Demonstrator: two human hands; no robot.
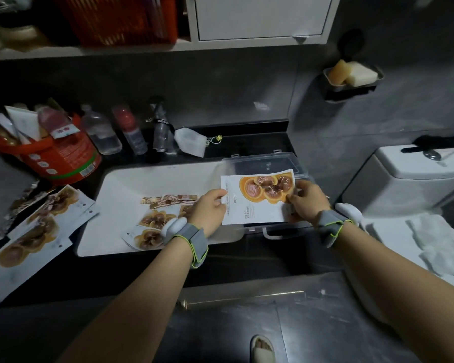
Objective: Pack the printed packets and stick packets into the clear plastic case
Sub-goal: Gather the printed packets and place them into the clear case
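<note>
A white printed packet [254, 197] with an orange mushroom picture is held flat over the open clear plastic case [262, 163], which sits at the sink's right end. My left hand [210, 210] pinches the packet's left edge and my right hand [308, 200] grips its right edge. More printed packets [152, 218] and several brown stick packets [168, 200] lie in the white sink basin. Other printed packets [34, 229] are spread on the dark counter at the left. The case's inside is mostly hidden by the held packet.
A red bucket [60, 155] of tubes and several bottles [131, 132] stand at the counter's back. A white pouch [190, 141] lies behind the sink. A toilet [414, 176] and white towels [440, 244] are at the right, with a soap dish [351, 74] on the wall.
</note>
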